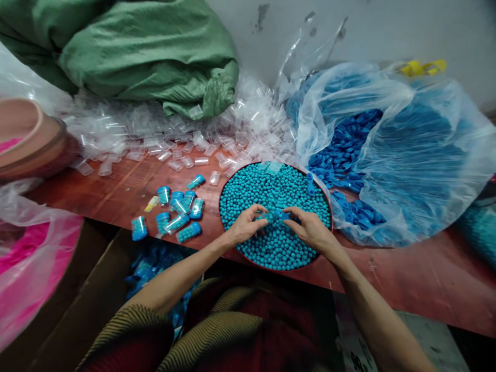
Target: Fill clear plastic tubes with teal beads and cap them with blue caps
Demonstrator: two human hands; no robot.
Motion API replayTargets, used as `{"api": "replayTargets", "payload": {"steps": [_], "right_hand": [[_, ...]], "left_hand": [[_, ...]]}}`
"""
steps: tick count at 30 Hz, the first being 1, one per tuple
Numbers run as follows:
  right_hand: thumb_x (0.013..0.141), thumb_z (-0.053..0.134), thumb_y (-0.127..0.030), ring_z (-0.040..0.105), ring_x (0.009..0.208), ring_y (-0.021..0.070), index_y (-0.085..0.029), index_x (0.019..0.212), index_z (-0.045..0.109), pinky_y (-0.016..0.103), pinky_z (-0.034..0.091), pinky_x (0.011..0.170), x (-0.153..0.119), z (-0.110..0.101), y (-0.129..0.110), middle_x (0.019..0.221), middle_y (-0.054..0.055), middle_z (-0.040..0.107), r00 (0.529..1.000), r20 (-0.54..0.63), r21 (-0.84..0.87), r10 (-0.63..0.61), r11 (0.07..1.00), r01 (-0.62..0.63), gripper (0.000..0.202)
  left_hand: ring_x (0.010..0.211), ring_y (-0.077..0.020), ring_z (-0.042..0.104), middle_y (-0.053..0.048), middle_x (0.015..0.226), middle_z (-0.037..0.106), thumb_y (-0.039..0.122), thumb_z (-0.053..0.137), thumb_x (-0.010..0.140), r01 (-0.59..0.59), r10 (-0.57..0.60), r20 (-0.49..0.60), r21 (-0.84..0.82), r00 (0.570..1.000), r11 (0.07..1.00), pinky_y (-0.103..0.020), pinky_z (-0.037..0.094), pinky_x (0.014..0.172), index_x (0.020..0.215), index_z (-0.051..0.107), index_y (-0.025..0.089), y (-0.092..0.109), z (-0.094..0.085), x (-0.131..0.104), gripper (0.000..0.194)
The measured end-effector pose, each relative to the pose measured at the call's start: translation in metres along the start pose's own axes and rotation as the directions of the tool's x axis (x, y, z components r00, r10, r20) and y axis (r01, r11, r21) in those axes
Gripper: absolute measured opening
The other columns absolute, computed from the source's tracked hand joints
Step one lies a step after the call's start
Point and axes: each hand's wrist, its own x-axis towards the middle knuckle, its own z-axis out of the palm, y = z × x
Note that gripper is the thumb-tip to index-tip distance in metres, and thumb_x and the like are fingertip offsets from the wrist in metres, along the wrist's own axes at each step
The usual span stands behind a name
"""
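Observation:
Both of my hands are over a round red-rimmed tray point(221, 217) full of small turquoise balls point(271, 253). My left hand point(248, 226) pinches a small clear plastic container point(270, 205), whose outline is hard to make out against the balls. From the other side my right hand point(308, 227) has its thumb and forefinger closed on a small blue cap point(279, 213), close to the container. Another clear container point(274, 168) lies on the balls at the tray's far edge, and a loose blue cap point(310, 184) rests near its right side.
Several filled, blue-capped containers point(189, 232) lie left of the tray on the red table point(411, 274). Behind are heaped clear containers point(256, 111) and a green sack point(155, 51). A plastic bag point(422, 144) of blue caps point(349, 150) spills at right. A pinkish tub point(34, 134) stands left.

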Motion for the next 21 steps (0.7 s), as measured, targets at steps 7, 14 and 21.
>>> {"api": "replayTargets", "payload": {"steps": [7, 14, 21], "right_hand": [[0.084, 0.050, -0.026, 0.066, 0.090, 0.0202, -0.022, 0.111, 0.061, 0.032, 0.050, 0.081, -0.001, 0.017, -0.015, 0.100, 0.006, 0.071, 0.988, -0.150, 0.222, 0.041, 0.975, -0.007, 0.029], [0.084, 0.046, -0.025, 0.064, 0.092, 0.0223, -0.018, 0.106, 0.061, 0.035, 0.049, 0.082, -0.005, 0.020, -0.017, 0.102, 0.010, 0.069, 0.967, -0.256, 0.131, 0.017, 0.991, 0.017, 0.027], [0.082, 0.052, -0.043, 0.044, 0.042, 0.0097, -0.021, 0.086, 0.059, 0.023, 0.037, 0.041, 0.003, 0.007, -0.012, 0.057, -0.004, 0.052, 0.960, 0.050, 0.617, 0.275, 0.747, -0.246, 0.023]], "left_hand": [[0.050, -0.0075, 0.058, 0.005, 0.075, 0.054, 0.044, 0.063, 0.073, 0.001, 0.004, 0.029, -0.191, 1.000, 0.982, -0.015, 0.037, 0.041, 0.103, 0.044, 0.018, 0.003, 0.010, -0.001, 0.044], [0.049, -0.0071, 0.055, 0.003, 0.074, 0.053, 0.045, 0.064, 0.074, -0.020, 0.025, 0.020, -0.208, 0.999, 0.978, -0.017, 0.036, 0.040, 0.107, 0.045, 0.016, 0.007, 0.016, -0.002, 0.047], [0.054, -0.0069, 0.051, 0.000, 0.083, 0.056, 0.034, 0.059, 0.077, -0.048, 0.048, -0.001, -0.074, 0.999, 0.996, -0.017, 0.036, 0.043, 0.116, 0.046, 0.018, 0.008, 0.016, -0.002, 0.044]]}}
